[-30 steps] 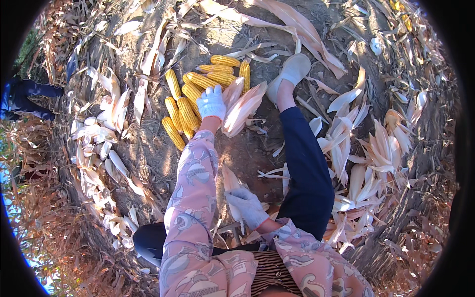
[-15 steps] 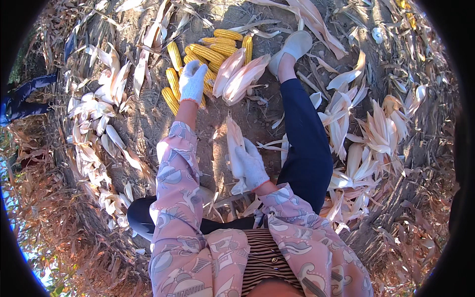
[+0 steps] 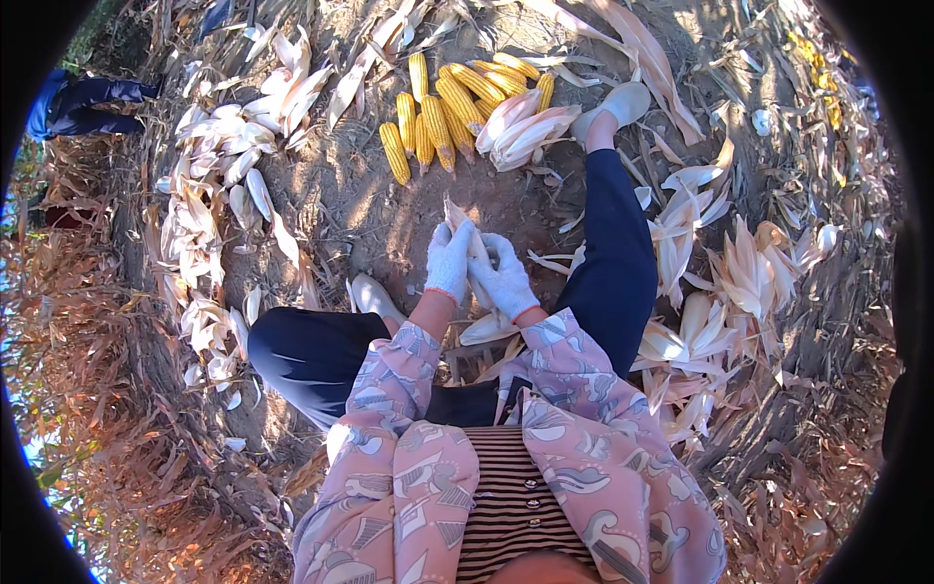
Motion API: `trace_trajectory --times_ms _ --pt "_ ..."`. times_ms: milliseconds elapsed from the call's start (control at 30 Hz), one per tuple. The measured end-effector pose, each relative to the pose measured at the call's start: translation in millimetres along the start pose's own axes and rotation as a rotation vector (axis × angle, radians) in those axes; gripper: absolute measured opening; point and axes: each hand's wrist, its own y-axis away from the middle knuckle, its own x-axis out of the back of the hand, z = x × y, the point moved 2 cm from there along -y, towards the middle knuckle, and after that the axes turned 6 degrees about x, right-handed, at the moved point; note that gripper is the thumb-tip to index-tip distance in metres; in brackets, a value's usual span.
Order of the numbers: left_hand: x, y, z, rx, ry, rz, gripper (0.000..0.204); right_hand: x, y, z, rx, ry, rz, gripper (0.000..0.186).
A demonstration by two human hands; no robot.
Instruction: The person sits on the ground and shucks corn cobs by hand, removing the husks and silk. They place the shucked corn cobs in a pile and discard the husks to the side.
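An ear of corn in its pale husk (image 3: 453, 212) is between my hands in front of my body, its tip pointing away from me. My left hand (image 3: 449, 261), in a white knit glove, is closed around its upper part. My gloved right hand (image 3: 506, 278) grips it lower down from the right, and much of the ear is hidden by the gloves. Beyond them a pile of husked yellow corn ears (image 3: 461, 105) lies on the soil. Two ears still in their husks (image 3: 537, 136) rest against the pile's right side.
Stripped husks (image 3: 199, 229) are heaped along the left, and more husks (image 3: 744, 268) on the right. My right leg (image 3: 613, 248) stretches forward; my left knee (image 3: 302, 355) is bent. Another person's dark-clothed legs (image 3: 97, 105) show at upper left. More yellow corn (image 3: 825, 83) lies far right.
My left hand has come back from the corn pile and closed on the husked-over ear in my right hand. The view has shifted, so the pile appears farther right.
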Motion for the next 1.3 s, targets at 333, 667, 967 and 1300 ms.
trace_trajectory --times_ms 333,667,967,1300 --pt "5 15 -15 -0.139 0.121 0.132 0.020 -15 20 58 -0.055 -0.097 0.077 0.050" --pt "15 4 -38 -0.006 0.290 0.307 0.024 -13 24 59 -0.064 0.100 -0.005 0.056" --pt "28 14 -56 -0.369 -0.968 0.428 0.027 -5 9 81 -0.069 -0.073 0.075 0.056" --pt "16 20 -66 -0.389 -1.015 0.279 0.020 2 8 71 -0.040 0.229 0.050 0.042"
